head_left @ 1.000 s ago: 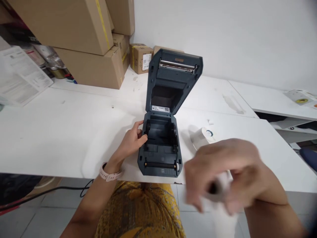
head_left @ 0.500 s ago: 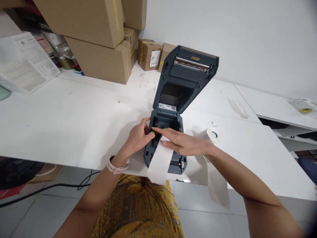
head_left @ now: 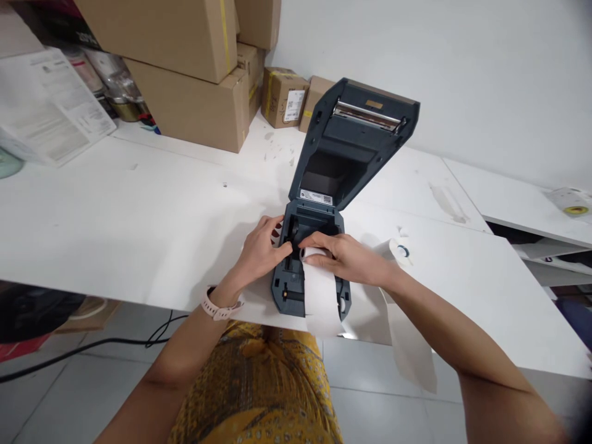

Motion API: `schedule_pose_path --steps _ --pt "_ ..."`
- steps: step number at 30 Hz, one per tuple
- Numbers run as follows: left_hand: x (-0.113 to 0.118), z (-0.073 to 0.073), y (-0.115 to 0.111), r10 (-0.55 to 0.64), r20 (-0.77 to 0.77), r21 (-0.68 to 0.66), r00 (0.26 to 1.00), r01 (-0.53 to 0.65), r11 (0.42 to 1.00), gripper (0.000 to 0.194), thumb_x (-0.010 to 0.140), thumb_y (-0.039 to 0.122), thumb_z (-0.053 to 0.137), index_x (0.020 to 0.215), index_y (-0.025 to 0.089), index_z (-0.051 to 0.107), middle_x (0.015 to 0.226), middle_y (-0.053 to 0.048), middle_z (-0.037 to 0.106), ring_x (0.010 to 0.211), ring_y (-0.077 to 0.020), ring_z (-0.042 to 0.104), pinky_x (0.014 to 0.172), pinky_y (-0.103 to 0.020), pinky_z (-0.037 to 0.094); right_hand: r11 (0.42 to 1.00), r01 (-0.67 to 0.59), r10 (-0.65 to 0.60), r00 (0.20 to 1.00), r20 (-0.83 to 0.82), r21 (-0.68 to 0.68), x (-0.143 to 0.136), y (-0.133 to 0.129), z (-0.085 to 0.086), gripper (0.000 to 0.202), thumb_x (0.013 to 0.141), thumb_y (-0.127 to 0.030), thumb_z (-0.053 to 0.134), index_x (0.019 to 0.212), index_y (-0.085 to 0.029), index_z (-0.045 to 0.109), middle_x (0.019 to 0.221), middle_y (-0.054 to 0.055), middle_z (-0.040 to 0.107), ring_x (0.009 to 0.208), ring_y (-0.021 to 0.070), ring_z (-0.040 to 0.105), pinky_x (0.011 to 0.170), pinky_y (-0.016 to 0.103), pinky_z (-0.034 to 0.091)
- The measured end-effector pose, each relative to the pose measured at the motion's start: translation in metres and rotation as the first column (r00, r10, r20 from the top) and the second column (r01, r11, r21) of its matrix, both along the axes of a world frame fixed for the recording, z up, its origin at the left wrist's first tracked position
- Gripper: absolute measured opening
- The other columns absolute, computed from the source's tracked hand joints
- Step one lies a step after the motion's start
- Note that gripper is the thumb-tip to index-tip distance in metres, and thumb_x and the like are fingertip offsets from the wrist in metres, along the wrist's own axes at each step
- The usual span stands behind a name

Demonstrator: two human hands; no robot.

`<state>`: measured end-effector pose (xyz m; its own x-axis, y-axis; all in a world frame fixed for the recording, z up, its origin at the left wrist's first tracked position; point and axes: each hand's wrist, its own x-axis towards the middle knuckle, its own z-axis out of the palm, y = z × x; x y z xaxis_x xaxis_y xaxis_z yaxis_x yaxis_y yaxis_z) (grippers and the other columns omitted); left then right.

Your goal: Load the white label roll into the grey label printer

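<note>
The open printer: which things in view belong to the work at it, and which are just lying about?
In use:
open printer, left hand at its left edge
small paper roll, in the right hand

Lying about:
second roll, right of the printer (possibly related)
cardboard boxes
printed papers

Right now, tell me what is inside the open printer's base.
In the base, the right hand holds a white roll; part of a dark roller shows at the front. The floor beneath the roll, its paper strip and the hand is covered.
</note>
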<state>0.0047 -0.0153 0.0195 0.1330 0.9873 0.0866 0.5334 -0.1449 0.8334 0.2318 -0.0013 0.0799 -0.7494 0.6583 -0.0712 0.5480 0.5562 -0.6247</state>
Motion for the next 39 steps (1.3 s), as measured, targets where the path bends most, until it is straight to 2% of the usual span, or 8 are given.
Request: schedule_pose_path --steps 4,7,13,17,23,27,33,39 --pt "0.000 0.000 -0.001 0.006 0.027 0.007 1.000 -0.006 1.000 0.058 0.081 0.032 0.062 0.137 0.020 0.058 0.117 -0.008 0.062 0.101 -0.0265 0.066 0.091 -0.042 0.054 0.997 -0.075 0.075 0.997 -0.022 -0.017 0.000 0.000 0.000 0.035 0.106 -0.024 0.045 0.140 -0.021 0.054 0.126 0.011 0.073 0.102 0.0228 0.073 0.088 0.038 0.056" --pt "0.001 0.000 -0.002 0.003 0.048 -0.001 0.999 -0.003 1.000 0.058 0.081 0.031 0.062 0.137 0.019 0.057 0.123 -0.011 0.063 0.107 -0.0289 0.065 0.098 -0.047 0.053 0.998 -0.069 0.069 0.996 -0.056 0.002 -0.002 0.000 -0.002 0.030 0.105 -0.024 0.048 0.134 -0.021 0.054 0.129 0.011 0.072 0.110 0.0243 0.072 0.092 0.040 0.056" --pt "0.003 -0.008 -0.001 -0.005 0.147 -0.011 0.989 0.006 1.000 0.061 0.082 0.031 0.064 0.140 0.019 0.052 0.146 -0.014 0.057 0.139 -0.0331 0.051 0.113 -0.051 0.044 0.999 -0.007 0.009 0.999 -0.042 0.044 -0.007 -0.002 -0.004 0.018 0.103 -0.028 0.055 0.118 -0.021 0.058 0.108 0.008 0.074 0.090 0.0214 0.071 0.080 0.035 0.053" --pt "0.004 -0.013 -0.001 0.010 0.182 -0.039 0.983 -0.003 0.999 0.064 0.083 0.033 0.066 0.143 0.022 0.049 0.152 -0.012 0.053 0.145 -0.0323 0.044 0.119 -0.052 0.039 1.000 0.007 -0.007 1.000 -0.029 0.004 -0.004 -0.005 -0.003 0.023 0.101 -0.036 0.062 0.118 -0.022 0.056 0.105 0.005 0.074 0.081 0.0186 0.068 0.074 0.031 0.049" --pt "0.007 -0.020 0.000 0.042 0.190 -0.035 0.981 -0.036 0.999 0.066 0.080 0.032 0.066 0.142 0.020 0.048 0.157 -0.015 0.048 0.150 -0.0329 0.039 0.124 -0.054 0.034 1.000 -0.001 0.001 0.998 -0.060 -0.001 0.000 -0.007 -0.010 0.035 0.091 -0.048 0.078 0.105 -0.023 0.059 0.121 0.007 0.072 0.096 0.0210 0.070 0.083 0.031 0.050" --pt "0.009 -0.022 0.000 0.063 0.179 -0.025 0.982 -0.060 0.998 0.065 0.078 0.033 0.066 0.140 0.021 0.049 0.162 -0.015 0.042 0.154 -0.0347 0.035 0.124 -0.056 0.033 1.000 -0.014 0.015 0.998 -0.065 0.020 0.000 -0.006 -0.012 0.035 0.088 -0.049 0.080 0.100 -0.021 0.063 0.120 0.008 0.072 0.098 0.0206 0.070 0.082 0.029 0.050" --pt "0.009 -0.023 0.002 0.058 0.187 -0.029 0.981 -0.054 0.998 0.067 0.078 0.035 0.067 0.141 0.022 0.048 0.161 -0.015 0.044 0.154 -0.0353 0.036 0.125 -0.058 0.032 0.999 -0.030 0.032 0.996 -0.079 0.026 -0.001 -0.007 -0.011 0.032 0.089 -0.048 0.080 0.100 -0.021 0.065 0.118 0.008 0.071 0.103 0.0215 0.070 0.087 0.030 0.051" --pt "0.008 -0.027 0.002 0.053 0.193 -0.012 0.980 -0.052 0.999 0.066 0.081 0.038 0.069 0.142 0.023 0.048 0.159 -0.015 0.046 0.153 -0.0353 0.037 0.125 -0.060 0.033 0.999 -0.028 0.031 0.997 -0.067 0.043 -0.001 -0.009 -0.010 0.033 0.090 -0.048 0.078 0.100 -0.021 0.061 0.112 0.007 0.069 0.096 0.0200 0.067 0.083 0.030 0.050"
